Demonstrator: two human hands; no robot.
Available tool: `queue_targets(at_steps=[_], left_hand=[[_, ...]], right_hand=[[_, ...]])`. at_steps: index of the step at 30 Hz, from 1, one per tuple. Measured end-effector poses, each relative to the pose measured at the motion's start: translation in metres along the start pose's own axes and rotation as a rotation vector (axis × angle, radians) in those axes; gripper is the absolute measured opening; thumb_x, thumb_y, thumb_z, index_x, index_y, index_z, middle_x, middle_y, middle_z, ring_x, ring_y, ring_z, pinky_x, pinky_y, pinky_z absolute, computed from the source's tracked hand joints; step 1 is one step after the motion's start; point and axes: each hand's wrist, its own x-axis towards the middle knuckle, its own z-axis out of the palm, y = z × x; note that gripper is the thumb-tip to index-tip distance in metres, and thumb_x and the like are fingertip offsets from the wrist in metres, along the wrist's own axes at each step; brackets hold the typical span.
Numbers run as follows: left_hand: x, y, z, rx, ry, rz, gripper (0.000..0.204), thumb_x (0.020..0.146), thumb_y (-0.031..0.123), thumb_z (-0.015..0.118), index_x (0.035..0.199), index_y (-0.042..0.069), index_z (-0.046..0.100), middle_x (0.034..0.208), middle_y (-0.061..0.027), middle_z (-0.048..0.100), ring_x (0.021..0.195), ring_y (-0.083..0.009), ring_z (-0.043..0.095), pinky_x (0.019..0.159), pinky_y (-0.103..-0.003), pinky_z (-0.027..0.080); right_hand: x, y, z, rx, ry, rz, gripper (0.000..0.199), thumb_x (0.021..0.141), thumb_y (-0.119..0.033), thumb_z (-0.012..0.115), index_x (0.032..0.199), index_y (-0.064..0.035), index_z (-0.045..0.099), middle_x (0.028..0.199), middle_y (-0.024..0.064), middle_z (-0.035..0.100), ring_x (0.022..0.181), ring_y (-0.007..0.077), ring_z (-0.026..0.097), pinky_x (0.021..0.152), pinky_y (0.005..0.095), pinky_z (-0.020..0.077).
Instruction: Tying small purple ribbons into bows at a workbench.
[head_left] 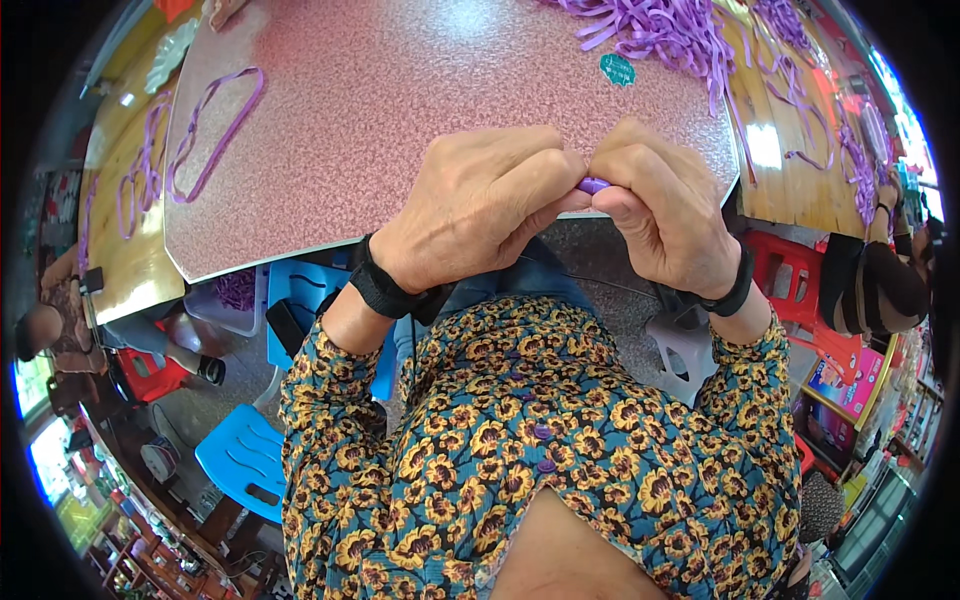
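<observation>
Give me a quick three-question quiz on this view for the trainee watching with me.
1. True or false: both hands pinch the small purple piece at the table's near edge.
2. Where does the big heap of purple ribbons lie? A) far right of the pink speckled table B) on the blue stool C) in the lap
3. Fill in: each wrist wears a ____ band.

Key: 1 true, the left hand and right hand meet on it. 2 A. 3 black.
</observation>
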Motion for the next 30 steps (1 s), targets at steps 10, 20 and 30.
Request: queue_targets(at_steps=[10,20,30], left_hand=[[0.010,0.002,-0.004,0.141,-0.047,0.151,0.011,0.076,0.014,0.064,0.081,0.011,0.055,0.070,-0.0026,0.052,0.062,-0.0210,0.057,0.053,-0.034,0.046],[0.004,-0.007,-0.005,0.091,-0.121,0.049,0.012,0.076,0.010,0.064,0.084,0.009,0.055,0.074,-0.0068,0.055,0.066,-0.0274,0.059,0.056,-0.035,0.048],[0.006,-0.004,-0.003,-0.043,-0.051,-0.076,0.016,0.084,0.013,0.066,0.095,0.007,0.056,0.077,-0.0092,0.058,0.068,-0.0298,0.061,0.056,-0.037,0.048]], right_hand=[[-0.004,-0.017,-0.006,0.385,-0.079,0.391,0.028,0.101,-0.020,0.044,0.083,-0.0017,0.055,0.064,0.0045,0.049,0.054,0.0164,0.050,0.050,0.0301,0.0361],[-0.004,-0.011,0.017,0.134,0.105,0.304,0.031,0.103,-0.024,0.043,0.086,-0.0010,0.054,0.067,0.0043,0.050,0.055,0.0144,0.045,0.052,0.0283,0.0362],[0.005,-0.015,-0.010,0.568,-0.034,0.632,0.052,0.102,-0.045,0.038,0.090,0.0007,0.058,0.074,0.0017,0.058,0.067,0.0083,0.051,0.061,0.0231,0.0430]])
